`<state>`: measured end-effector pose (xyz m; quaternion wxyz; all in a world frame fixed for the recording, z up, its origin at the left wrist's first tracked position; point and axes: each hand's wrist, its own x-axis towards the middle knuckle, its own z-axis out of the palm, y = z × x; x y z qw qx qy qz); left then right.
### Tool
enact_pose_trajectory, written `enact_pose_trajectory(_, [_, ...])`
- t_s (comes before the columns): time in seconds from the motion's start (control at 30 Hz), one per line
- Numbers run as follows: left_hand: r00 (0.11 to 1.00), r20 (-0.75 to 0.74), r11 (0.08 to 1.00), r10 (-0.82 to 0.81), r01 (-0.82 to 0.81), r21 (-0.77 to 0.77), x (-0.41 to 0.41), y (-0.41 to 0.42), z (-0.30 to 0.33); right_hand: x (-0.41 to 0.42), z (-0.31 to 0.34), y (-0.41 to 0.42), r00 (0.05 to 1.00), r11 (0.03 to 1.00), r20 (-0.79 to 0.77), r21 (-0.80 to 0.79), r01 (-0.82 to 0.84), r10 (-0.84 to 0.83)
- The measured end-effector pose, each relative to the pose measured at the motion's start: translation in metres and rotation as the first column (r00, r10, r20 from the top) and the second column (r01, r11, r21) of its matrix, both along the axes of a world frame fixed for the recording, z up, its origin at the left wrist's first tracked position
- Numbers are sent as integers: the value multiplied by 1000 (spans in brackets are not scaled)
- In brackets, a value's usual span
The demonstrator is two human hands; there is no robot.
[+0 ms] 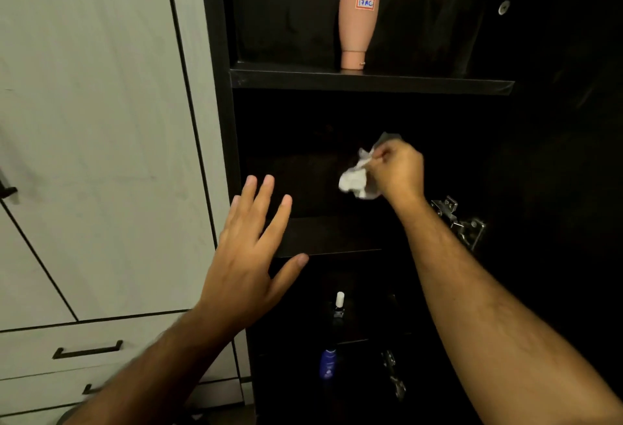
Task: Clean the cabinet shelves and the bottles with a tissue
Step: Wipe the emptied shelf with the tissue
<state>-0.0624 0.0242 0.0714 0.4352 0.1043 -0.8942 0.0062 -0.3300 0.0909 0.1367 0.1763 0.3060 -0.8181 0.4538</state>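
1. Inside the dark cabinet (215,37), the right hand (397,171) clutches a crumpled tissue (354,182) above the middle shelf (323,236).
2. Fingers spread, the left hand (249,249) holds nothing and hovers at that shelf's front edge.
3. Good wiping, I'd judge, means pressing the tissue flat and sweeping from back to front.
4. Bottles wait elsewhere: a peach bottle (358,20) above, a blue bottle (327,364) below.

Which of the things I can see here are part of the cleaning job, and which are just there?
Part of the job:
- tissue, gripped in the right hand
- middle shelf
- peach bottle, standing cap-down on the upper shelf
- small white-capped bottle and blue bottle, lower down
- left hand, open, holding nothing

Just there:
- metal hinge
- white drawers with dark handle
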Motion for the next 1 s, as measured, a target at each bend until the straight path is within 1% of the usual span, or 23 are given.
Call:
enact_pose_trajectory(0.03, [1000, -30, 1000, -5, 5, -24, 5, -2, 2, 3, 14, -4, 1000, 998, 16, -65, 2, -1])
enact_pose_trajectory(0.07, [999, -51, 999, 7, -8, -34, 8, -6, 5, 7, 25, -8, 1000, 996, 24, -93, 4, -2])
enact_pose_trajectory(0.13, [996, -76, 998, 51, -53, -23, 10, -14, 9, 27, 30, -19, 998, 995, -27, -83, -50, 48])
enact_pose_trajectory(0.17, [994, -84, 997, 69, -71, -17, 10, -19, 12, 37, 24, -25, 991, 994, -92, -44, -99, 95])
enact_pose_trajectory(0.23, [991, -87, 994, 104, -106, -26, 10, -28, 16, 53, -3, -35, 958, 972, -190, 133, -194, 217])
enact_pose_trajectory(0.3, [985, -65, 987, 157, -158, -22, 8, -36, 19, 62, -33, -36, 928, 918, -207, 316, -238, 311])
enact_pose_trajectory(0.33, [980, -48, 981, 191, -192, -9, 7, -40, 19, 62, -45, -34, 921, 900, -209, 365, -238, 329])
enact_pose_trajectory(0.4, [968, -21, 968, 249, -249, 10, 4, -47, 18, 55, -57, -27, 938, 899, -191, 391, -196, 288])
enact_pose_trajectory(0.47, [961, -13, 961, 276, -276, 22, 1, -51, 14, 44, -52, -19, 971, 923, -137, 358, -137, 198])
enact_pose_trajectory(0.5, [958, -18, 958, 286, -285, 30, 0, -53, 12, 35, -45, -15, 981, 946, -104, 300, -124, 162])
enact_pose_trajectory(0.57, [954, -33, 954, 297, -295, 50, -3, -55, 8, 21, -18, -10, 993, 985, -29, 134, -107, 112])
enact_pose_trajectory(0.63, [954, -50, 954, 297, -294, 60, -6, -57, 5, 12, 14, -9, 996, 996, 19, -13, -88, 88])
enact_pose_trajectory(0.67, [951, -59, 952, 303, -300, 61, -8, -57, 4, 10, 29, -11, 995, 993, 23, -66, -95, 97])
enact_pose_trajectory(0.7, [947, -67, 949, 314, -310, 63, -9, -57, 4, 12, 42, -16, 994, 989, -10, -98, -112, 112])
enact_pose_trajectory(0.73, [943, -75, 945, 323, -319, 67, -10, -56, 3, 15, 49, -22, 989, 986, -75, -105, -132, 125])
enact_pose_trajectory(0.8, [938, -90, 942, 334, -328, 74, -11, -55, 2, 30, 54, -34, 969, 983, -194, -69, -171, 155])
enact_pose_trajectory(0.87, [935, -101, 939, 341, -335, 73, -12, -53, 1, 49, 46, -44, 948, 977, -242, -5, -215, 207])
enact_pose_trajectory(0.93, [930, -106, 936, 352, -346, 69, -11, -52, -1, 67, 24, -49, 905, 949, -292, 154, -274, 309])
enact_pose_trajectory(1.0, [927, -109, 933, 358, -352, 68, -11, -51, -1, 76, -4, -45, 830, 876, -314, 311, -369, 461])
